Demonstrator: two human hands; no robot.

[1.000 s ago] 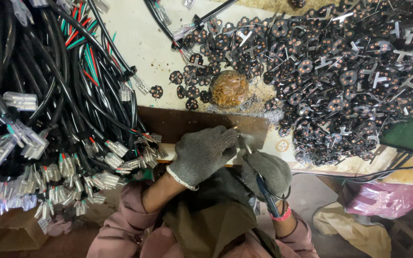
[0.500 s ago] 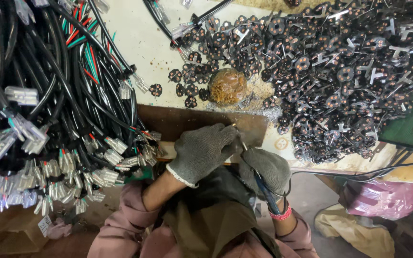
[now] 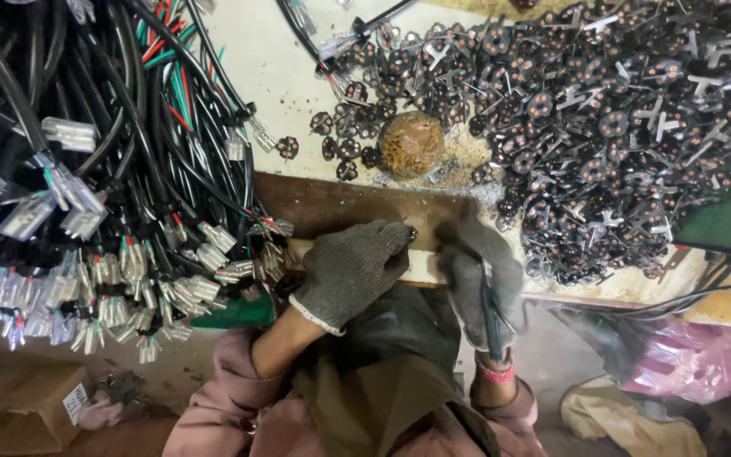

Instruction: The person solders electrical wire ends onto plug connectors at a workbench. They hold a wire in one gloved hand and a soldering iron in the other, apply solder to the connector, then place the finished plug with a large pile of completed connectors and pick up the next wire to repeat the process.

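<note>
Both my hands wear grey knit gloves at the near edge of a workbench. My left hand is closed over a small dark part pinched at its fingertips, resting on a pale wooden strip. Just to its right, my right hand grips a thin tool with a dark handle that runs down along the palm; its tip is hidden near the left fingertips. A brown wooden board lies just beyond both hands.
A big pile of small black round metal parts covers the bench's right half. Bundles of black cables with clear-sleeved terminals hang at left. A brown ball-like lump sits mid-bench. A pink plastic bag and a cardboard box lie below.
My right hand has moved slightly away from the left, opening a small gap between the gloves. The left hand stays on the wooden strip.
</note>
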